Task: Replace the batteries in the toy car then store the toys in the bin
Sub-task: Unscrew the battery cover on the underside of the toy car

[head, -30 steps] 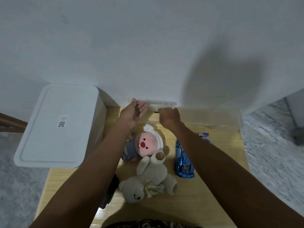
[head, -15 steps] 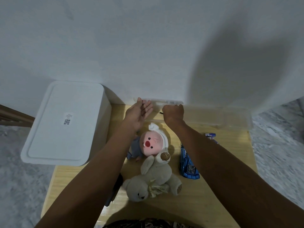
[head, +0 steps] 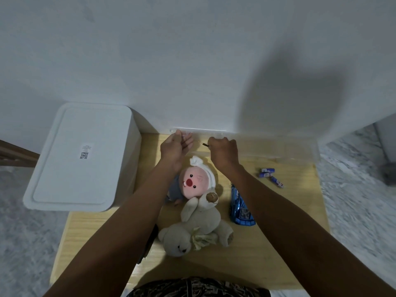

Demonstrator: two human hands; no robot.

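Note:
At the table's far edge my right hand grips a small screwdriver, its thin tip pointing left. My left hand is cupped just left of that tip, fingers by the rim of a clear plastic container; what it holds, if anything, is hidden. The blue toy car lies right of my right forearm. Three blue batteries lie behind the car. A pink-faced plush and a beige teddy bear lie between my arms. The white lidded bin stands at the left.
The wooden table stands against a white wall. A dark object lies partly hidden under my left forearm. Grey marbled floor surrounds the table on both sides.
The view has shifted, and the batteries now show to the right of my right arm. Both hands stay at the far edge; my left fingers have curled in toward the screwdriver tip.

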